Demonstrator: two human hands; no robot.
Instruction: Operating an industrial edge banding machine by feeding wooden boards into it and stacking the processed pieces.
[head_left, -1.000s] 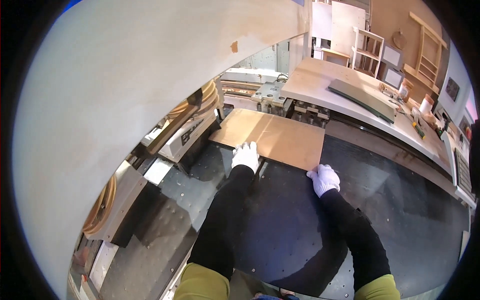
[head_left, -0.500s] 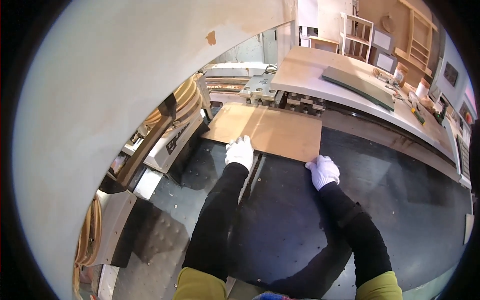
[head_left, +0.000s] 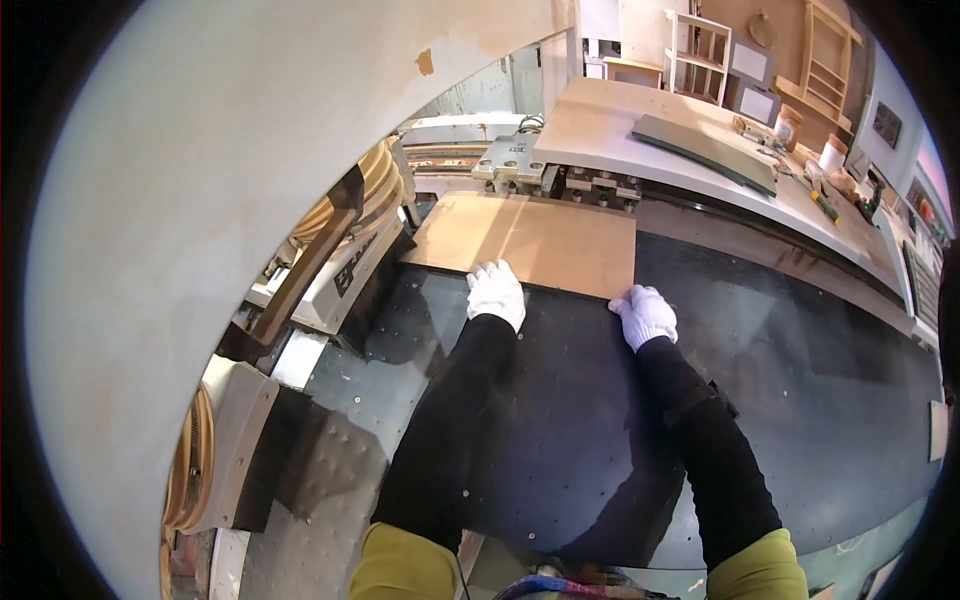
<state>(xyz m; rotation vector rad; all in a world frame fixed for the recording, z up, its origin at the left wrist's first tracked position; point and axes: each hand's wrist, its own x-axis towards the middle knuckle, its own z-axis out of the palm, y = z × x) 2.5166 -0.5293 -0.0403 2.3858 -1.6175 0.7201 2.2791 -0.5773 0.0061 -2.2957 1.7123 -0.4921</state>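
Note:
A flat tan wooden board (head_left: 560, 245) lies on the dark machine table (head_left: 570, 420), its far side close to the metal fittings. My left hand (head_left: 496, 296), in a white knit glove, has its bent fingers over the board's near edge, left of its middle. At the near right corner, my right hand (head_left: 645, 317), gloved the same way, holds the edge with its thumb and fingers. Both arms reach forward in black sleeves. The undersides of the fingers are hidden.
A large pale curved machine cover (head_left: 230, 150) fills the left side. Along its edge sit black-faced machine units (head_left: 265, 460) with ribbed hoses (head_left: 375, 190). Beyond the table, a light worktop (head_left: 590, 125) carries a dark green panel (head_left: 700, 155), jars (head_left: 832, 155) and small tools.
My left hand has shifted right along the board's near edge. My right hand stays at the corner. The view has moved slightly, and the board shows no clear shift against the machine.

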